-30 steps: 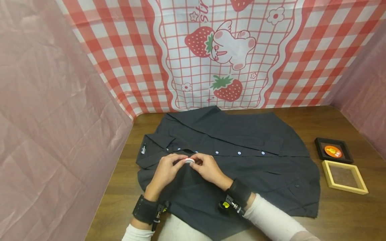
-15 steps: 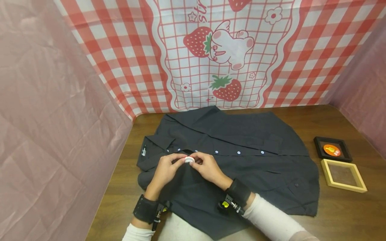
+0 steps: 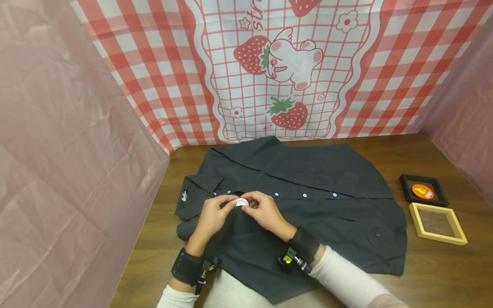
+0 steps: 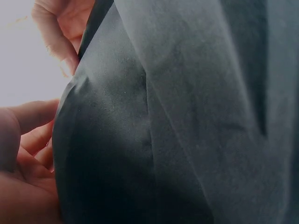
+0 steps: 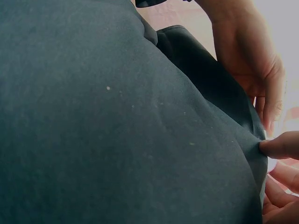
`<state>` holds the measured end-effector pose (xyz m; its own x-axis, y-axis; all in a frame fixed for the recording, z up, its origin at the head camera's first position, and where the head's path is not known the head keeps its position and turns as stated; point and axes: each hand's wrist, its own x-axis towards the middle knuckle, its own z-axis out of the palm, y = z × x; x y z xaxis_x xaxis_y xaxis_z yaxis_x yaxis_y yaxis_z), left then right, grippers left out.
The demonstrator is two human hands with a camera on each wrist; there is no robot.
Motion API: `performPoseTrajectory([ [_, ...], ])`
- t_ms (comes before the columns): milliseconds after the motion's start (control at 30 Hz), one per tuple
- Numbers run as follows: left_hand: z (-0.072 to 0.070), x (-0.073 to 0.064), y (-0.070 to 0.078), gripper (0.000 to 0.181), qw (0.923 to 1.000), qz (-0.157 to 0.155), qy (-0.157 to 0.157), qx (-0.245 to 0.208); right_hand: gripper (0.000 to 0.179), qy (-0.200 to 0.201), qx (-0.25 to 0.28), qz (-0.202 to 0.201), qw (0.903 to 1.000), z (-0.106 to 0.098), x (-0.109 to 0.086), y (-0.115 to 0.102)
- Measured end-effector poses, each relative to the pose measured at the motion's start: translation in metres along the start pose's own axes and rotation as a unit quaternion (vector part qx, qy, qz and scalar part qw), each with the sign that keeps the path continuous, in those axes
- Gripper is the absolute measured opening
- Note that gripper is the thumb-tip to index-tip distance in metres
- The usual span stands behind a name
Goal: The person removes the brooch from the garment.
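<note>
My left hand and right hand meet over a dark grey shirt, lying spread on its side with its collar at left. Between their thumbs and fingers they pinch a small round white badge with a reddish edge, at the shirt's upper front just below the button line. Some cloth is lifted along with it. In the left wrist view the raised shirt fabric hides the badge. The right wrist view shows a thumb pressing the fabric edge, with the badge mostly hidden behind.
At the right of the wooden table lie a black frame with an orange round badge in it and a light wooden frame. A checked strawberry cloth hangs behind. Pink cloth covers the sides.
The white badge has tipped slightly, so more of its round face shows. Both hands keep their grip in nearly the same spot. The head view has shifted a little.
</note>
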<state>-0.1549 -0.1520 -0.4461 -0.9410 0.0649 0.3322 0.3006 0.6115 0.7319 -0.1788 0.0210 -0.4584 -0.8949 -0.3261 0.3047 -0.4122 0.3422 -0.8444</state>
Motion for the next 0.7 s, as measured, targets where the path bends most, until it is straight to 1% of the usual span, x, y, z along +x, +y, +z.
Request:
performPoseTrajectory([
  [167,0.0004,0.0,0.0014,0.015,0.9999,-0.01,0.002,-0.005,0.018,-0.004,0.005,0.01,0.9999,0.0003,0.0004,-0.0011],
  [433,0.0026,-0.0005,0.0013,0.015,0.9996,-0.023,0.01,-0.01,0.016,0.003,0.006,0.03,0.9995,0.0024,0.0016,-0.0019],
  [567,0.0032,-0.0004,0.0015,0.016,0.9993,-0.034,0.009,-0.012,0.015,0.006,0.007,0.036,0.9993,0.0025,0.0016,-0.0031],
  [700,0.0029,-0.0003,0.0026,0.016,0.9992,-0.038,0.007,-0.013,0.015,0.008,0.003,0.038,0.9992,0.0027,0.0018,-0.0034],
])
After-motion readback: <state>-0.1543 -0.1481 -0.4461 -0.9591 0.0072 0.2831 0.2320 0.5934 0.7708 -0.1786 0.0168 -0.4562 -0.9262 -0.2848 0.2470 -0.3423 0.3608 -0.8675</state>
